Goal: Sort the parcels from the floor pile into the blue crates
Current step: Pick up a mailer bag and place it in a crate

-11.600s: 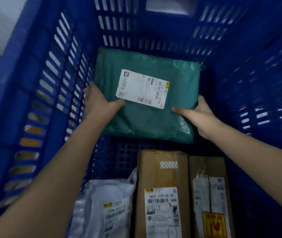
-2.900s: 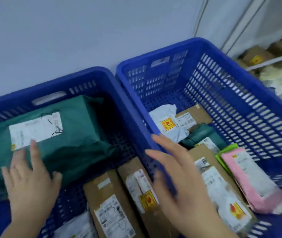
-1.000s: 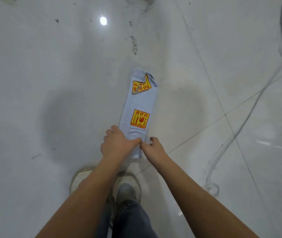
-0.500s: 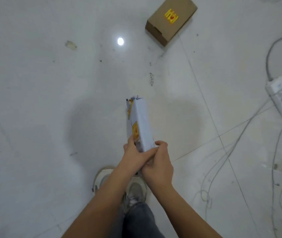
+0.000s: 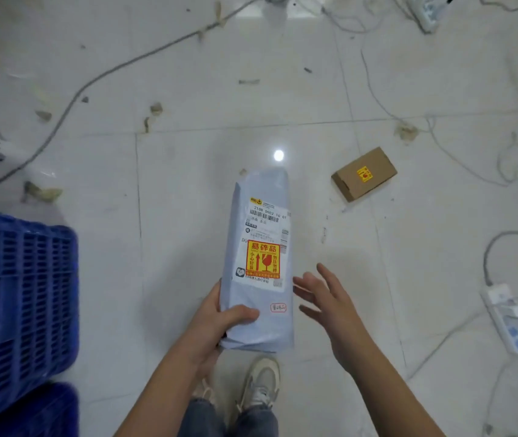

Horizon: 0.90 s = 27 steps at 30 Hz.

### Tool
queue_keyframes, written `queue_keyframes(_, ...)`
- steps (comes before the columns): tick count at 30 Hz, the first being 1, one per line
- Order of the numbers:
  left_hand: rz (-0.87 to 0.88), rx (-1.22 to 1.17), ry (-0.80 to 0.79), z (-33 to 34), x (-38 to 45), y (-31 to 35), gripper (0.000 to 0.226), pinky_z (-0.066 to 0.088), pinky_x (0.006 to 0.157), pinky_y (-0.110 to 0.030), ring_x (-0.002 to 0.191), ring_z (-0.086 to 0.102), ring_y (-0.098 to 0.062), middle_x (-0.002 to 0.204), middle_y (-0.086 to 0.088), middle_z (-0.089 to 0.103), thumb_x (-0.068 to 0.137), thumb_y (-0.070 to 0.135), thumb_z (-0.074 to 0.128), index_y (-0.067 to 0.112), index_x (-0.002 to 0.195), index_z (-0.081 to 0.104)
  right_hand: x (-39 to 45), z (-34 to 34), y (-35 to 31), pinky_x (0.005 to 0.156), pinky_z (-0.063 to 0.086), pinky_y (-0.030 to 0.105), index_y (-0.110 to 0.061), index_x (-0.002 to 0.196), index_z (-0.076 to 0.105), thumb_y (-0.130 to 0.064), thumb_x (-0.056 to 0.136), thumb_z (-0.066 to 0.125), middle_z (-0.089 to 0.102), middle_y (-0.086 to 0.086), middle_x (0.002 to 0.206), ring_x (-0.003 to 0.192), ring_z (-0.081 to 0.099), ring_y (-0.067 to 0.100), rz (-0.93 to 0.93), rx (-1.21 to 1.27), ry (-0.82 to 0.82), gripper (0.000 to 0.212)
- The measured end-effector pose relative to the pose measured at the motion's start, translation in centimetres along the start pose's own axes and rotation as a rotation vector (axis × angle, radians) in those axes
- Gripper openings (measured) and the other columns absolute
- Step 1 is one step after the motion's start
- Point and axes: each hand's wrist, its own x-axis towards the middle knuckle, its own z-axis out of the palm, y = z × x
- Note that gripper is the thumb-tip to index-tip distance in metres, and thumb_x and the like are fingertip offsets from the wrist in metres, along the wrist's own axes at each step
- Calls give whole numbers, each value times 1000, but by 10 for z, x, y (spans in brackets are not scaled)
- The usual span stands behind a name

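The long pale grey-blue parcel (image 5: 259, 263) is up off the floor, held lengthwise away from you over the white tiles, its label side facing up. On that side you can see a white shipping label (image 5: 265, 222) with a barcode, and below it an orange-and-red fragile sticker (image 5: 263, 259) with an arrow and a glass symbol. A small red oval stamp (image 5: 278, 307) sits near the end closest to you.

Your left hand (image 5: 220, 320) is grasping the parcel at its near left edge: the thumb lies across the top face and the fingers wrap underneath, out of sight. Your right hand (image 5: 327, 302) is released, fingers spread and palm turned toward the parcel, just beside its right edge but apart from it.

Directly below the parcel's near end you see your shoe (image 5: 261, 383) and the legs of your jeans (image 5: 229, 421) on the tiled floor (image 5: 188, 171).

Further out, a small brown cardboard box (image 5: 364, 173) with a yellow sticker lies on the floor to the right and beyond the parcel, well apart from it. At the left edge stands a blue crate (image 5: 21, 298), seen from outside with its slotted wall facing you; what it holds cannot be told from here. A second blue shape (image 5: 30, 411) shows in the lower left corner.

Grey cables (image 5: 100, 74) trail across the far floor, with scraps of tape and paper scattered among them. A white power strip (image 5: 513, 316) lies at the right, another (image 5: 425, 11) near the top right corner, and a bright light reflection (image 5: 278, 155) glints on the tile just beyond the parcel's far end
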Motion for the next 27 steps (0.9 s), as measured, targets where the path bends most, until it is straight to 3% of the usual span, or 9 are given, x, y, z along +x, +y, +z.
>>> queue_keyframes(2, 60, -32, 3, -10, -13, 16, 71, 58, 72, -34, 99, 68, -30, 111, -10, 71, 49, 14, 79, 17, 118, 60, 3, 28, -23, 94, 51, 38, -18, 121, 57, -37, 93, 50, 70, 3, 114, 102, 66, 17, 54, 40, -180, 35)
queue_keyframes(5, 134, -92, 71, -28, -22, 35, 63, 58, 75, -35, 97, 69, -28, 110, -10, 71, 56, 9, 76, 15, 117, 60, 4, 78, -44, 87, 56, 44, -14, 107, 65, -29, 90, 57, 74, 7, 104, 98, 69, 29, -6, 60, -206, 24)
queue_keyframes(7, 188, -163, 204, -43, -29, 47, 67, 57, 73, -36, 95, 69, -24, 111, -9, 71, 56, 14, 81, 16, 120, 58, 2, 106, -54, 85, 56, 44, -11, 110, 63, -25, 87, 62, 73, 9, 106, 96, 69, 29, -87, 41, -186, 27)
queue_keyframes(9, 244, -236, 359, -57, -42, 61, 75, 54, 69, -34, 97, 67, -21, 113, -6, 69, 56, 35, 78, 18, 125, 54, -5, 131, -66, 83, 57, 41, -11, 114, 61, -26, 83, 65, 72, 8, 107, 95, 70, 27, -146, 21, -214, 35)
queue_keyframes(12, 339, -199, 515, -79, -74, 87, 52, 55, 62, -31, 93, 69, -18, 107, 1, 69, 70, 39, 73, 28, 118, 57, -28, 172, -86, 77, 59, 34, -15, 113, 62, -34, 73, 66, 73, 4, 105, 93, 71, 22, -197, -15, -294, 44)
queue_keyframes(14, 419, -172, 536, -96, -100, 109, 35, 55, 61, -24, 88, 70, -13, 105, 4, 71, 79, 33, 68, 29, 113, 60, -45, 201, -102, 73, 59, 29, -18, 111, 63, -35, 74, 64, 74, 1, 104, 91, 71, 20, -227, -47, -343, 40)
queue_keyframes(18, 538, -167, 558, -130, -163, 156, 23, 52, 59, -12, 81, 68, 1, 102, 11, 69, 85, 29, 65, 35, 105, 58, -82, 263, -149, 66, 58, 23, -23, 114, 63, -36, 79, 58, 74, -4, 104, 90, 72, 16, -303, -178, -481, 37)
queue_keyframes(22, 646, -138, 627, -161, -228, 185, 24, 50, 62, -10, 83, 66, 4, 99, 15, 68, 84, 29, 68, 37, 103, 55, -119, 318, -188, 60, 57, 23, -24, 104, 69, -41, 73, 59, 75, 0, 99, 85, 73, 18, -408, -258, -593, 37)
queue_keyframes(27, 812, -194, 791, -191, -283, 203, 43, 49, 68, -11, 87, 66, 2, 102, 18, 69, 67, 54, 62, 37, 106, 56, -151, 379, -221, 61, 57, 25, -31, 108, 68, -65, 60, 68, 75, -3, 101, 85, 73, 15, -540, -379, -829, 59)
